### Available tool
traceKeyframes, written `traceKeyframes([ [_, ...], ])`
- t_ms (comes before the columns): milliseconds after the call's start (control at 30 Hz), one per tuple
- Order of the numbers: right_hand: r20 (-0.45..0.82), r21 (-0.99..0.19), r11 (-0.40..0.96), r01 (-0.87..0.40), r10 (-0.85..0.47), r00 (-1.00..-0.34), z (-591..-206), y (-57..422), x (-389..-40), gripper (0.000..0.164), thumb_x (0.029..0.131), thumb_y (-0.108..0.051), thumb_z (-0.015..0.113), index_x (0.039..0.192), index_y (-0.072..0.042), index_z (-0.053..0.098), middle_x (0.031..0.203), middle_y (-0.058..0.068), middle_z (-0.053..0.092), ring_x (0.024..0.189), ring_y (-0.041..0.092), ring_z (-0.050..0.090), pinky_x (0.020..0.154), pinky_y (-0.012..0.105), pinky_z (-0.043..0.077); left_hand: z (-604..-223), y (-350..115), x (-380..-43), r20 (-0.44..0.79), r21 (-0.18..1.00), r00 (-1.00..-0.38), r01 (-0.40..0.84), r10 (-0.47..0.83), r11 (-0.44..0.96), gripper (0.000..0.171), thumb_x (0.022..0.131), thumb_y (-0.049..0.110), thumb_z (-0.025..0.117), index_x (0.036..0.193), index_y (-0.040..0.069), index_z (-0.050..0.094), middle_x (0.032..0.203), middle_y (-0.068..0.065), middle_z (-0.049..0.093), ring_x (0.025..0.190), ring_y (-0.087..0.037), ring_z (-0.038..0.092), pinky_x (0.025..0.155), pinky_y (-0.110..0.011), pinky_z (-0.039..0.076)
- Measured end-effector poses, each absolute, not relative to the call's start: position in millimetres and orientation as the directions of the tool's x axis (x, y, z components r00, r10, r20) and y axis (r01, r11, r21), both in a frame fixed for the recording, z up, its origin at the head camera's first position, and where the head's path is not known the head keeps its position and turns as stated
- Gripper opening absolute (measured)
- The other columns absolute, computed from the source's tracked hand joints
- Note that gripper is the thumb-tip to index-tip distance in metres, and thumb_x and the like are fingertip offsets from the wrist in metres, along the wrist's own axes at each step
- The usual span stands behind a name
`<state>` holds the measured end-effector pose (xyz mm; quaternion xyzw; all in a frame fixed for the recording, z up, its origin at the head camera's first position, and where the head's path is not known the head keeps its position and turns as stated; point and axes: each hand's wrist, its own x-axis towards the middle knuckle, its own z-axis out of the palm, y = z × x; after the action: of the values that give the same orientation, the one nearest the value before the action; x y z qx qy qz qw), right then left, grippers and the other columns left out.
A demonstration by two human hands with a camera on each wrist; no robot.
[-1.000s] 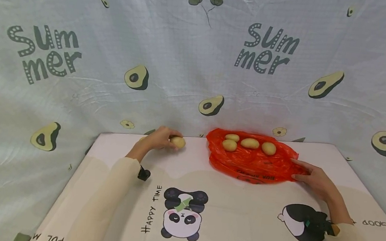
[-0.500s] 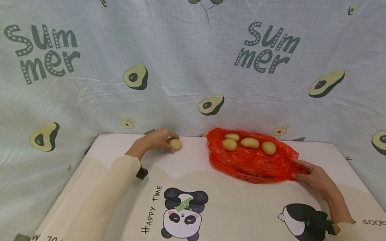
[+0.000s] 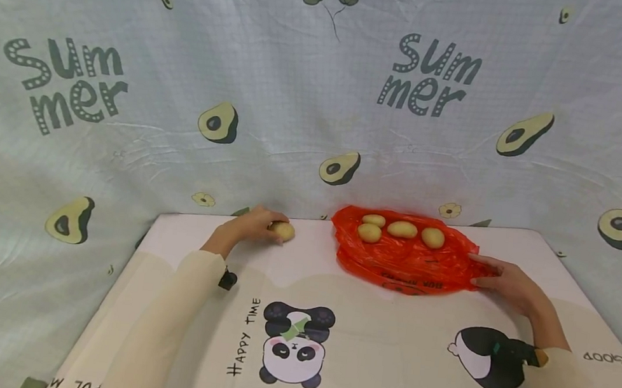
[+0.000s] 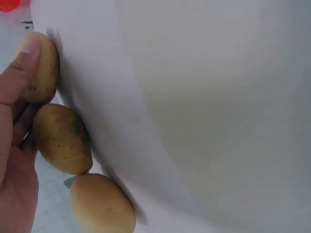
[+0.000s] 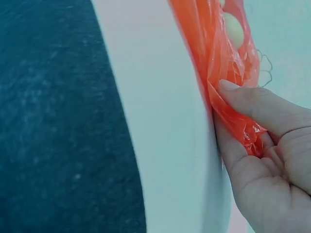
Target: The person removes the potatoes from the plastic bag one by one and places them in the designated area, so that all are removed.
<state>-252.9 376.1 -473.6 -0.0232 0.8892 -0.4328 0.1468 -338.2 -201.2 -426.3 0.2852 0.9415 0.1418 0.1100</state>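
Note:
My left hand (image 3: 257, 224) is at the far left of the table, thumb and fingers around a potato (image 3: 284, 231). In the left wrist view the thumb lies across this potato, with a speckled potato (image 4: 63, 140) and a paler potato (image 4: 103, 204) lined up behind it. These two are hidden behind the hand in the head view. Several potatoes (image 3: 402, 229) lie on a crumpled red plastic bag (image 3: 401, 262) at the back right. My right hand (image 3: 510, 287) pinches the bag's right end between thumb and fingers.
A patterned cloth curtain (image 3: 277, 88) rises right behind the table. The tabletop (image 3: 384, 356) has a pale printed cover with a panda picture. In the right wrist view, a dark surface (image 5: 63, 121) shows beyond the table edge.
The left hand and its potato have shifted slightly left and toward me. A bit of another potato seen behind the left wrist is now hidden. The right hand stays on the bag.

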Motion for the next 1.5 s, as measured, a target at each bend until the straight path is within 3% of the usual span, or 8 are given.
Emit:
traceKeyframes([
  [400, -0.256, -0.815, 0.567, 0.116, -0.173, -0.951, -475.6, 379.3, -255.5, 0.074, 0.097, -0.015, 0.067, 0.159, -0.003, 0.027, 0.16, 0.037, 0.013, 0.144, 0.058, 0.016, 0.112, 0.064, 0.032, -419.4, -191.9, -332.8, -0.13, 0.307, -0.814, 0.51, 0.566, 0.803, 0.05, 0.096, 0.023, 0.073, 0.138, -0.001, 0.06, 0.131, -0.014, 0.065, 0.11, -0.025, 0.057, 0.1, -0.042, 0.047],
  [667, -0.265, -0.824, 0.551, 0.132, -0.168, -0.949, -474.9, 380.6, -257.6, 0.073, 0.098, -0.013, 0.066, 0.159, -0.005, 0.027, 0.161, 0.036, 0.012, 0.145, 0.057, 0.015, 0.111, 0.063, 0.033, -407.7, -162.4, -327.3, -0.022, 0.337, -0.803, 0.555, 0.595, 0.761, 0.037, 0.099, 0.01, 0.063, 0.134, -0.001, 0.063, 0.131, -0.017, 0.066, 0.117, -0.033, 0.06, 0.106, -0.046, 0.047],
  [800, -0.274, -0.826, 0.546, 0.14, -0.172, -0.946, -473.2, 380.1, -257.8, 0.074, 0.098, -0.013, 0.066, 0.159, -0.005, 0.027, 0.161, 0.036, 0.011, 0.145, 0.057, 0.014, 0.112, 0.062, 0.033, -400.3, -141.1, -324.4, 0.047, 0.269, -0.779, 0.613, 0.626, 0.743, 0.037, 0.1, 0.013, 0.065, 0.135, 0.002, 0.063, 0.136, -0.014, 0.064, 0.128, -0.031, 0.057, 0.111, -0.044, 0.043],
  [933, -0.275, -0.829, 0.54, 0.143, -0.172, -0.946, -473.1, 378.6, -258.7, 0.075, 0.097, -0.015, 0.068, 0.159, -0.005, 0.026, 0.161, 0.037, 0.011, 0.145, 0.057, 0.014, 0.113, 0.063, 0.032, -393.6, -119.4, -322.5, 0.099, 0.243, -0.743, 0.664, 0.662, 0.708, 0.036, 0.1, 0.016, 0.064, 0.135, 0.006, 0.063, 0.136, -0.009, 0.064, 0.128, -0.026, 0.057, 0.111, -0.041, 0.044],
  [1267, -0.28, -0.829, 0.539, 0.151, -0.165, -0.946, -474.7, 379.1, -259.3, 0.075, 0.098, -0.014, 0.067, 0.16, -0.006, 0.025, 0.162, 0.036, 0.011, 0.145, 0.056, 0.014, 0.113, 0.062, 0.032, -379.9, -72.5, -329.0, 0.117, 0.312, -0.679, 0.718, 0.725, 0.622, 0.034, 0.1, 0.012, 0.061, 0.133, 0.003, 0.065, 0.134, -0.013, 0.065, 0.123, -0.029, 0.059, 0.107, -0.037, 0.048],
  [1500, -0.265, -0.836, 0.531, 0.14, -0.168, -0.949, -476.4, 378.4, -256.7, 0.075, 0.098, -0.015, 0.067, 0.16, -0.006, 0.026, 0.162, 0.036, 0.011, 0.144, 0.056, 0.015, 0.113, 0.063, 0.032, -380.8, -51.8, -338.2, 0.108, 0.307, -0.661, 0.733, 0.743, 0.607, 0.034, 0.101, 0.013, 0.06, 0.133, 0.001, 0.064, 0.132, -0.01, 0.066, 0.122, -0.024, 0.059, 0.108, -0.033, 0.046],
])
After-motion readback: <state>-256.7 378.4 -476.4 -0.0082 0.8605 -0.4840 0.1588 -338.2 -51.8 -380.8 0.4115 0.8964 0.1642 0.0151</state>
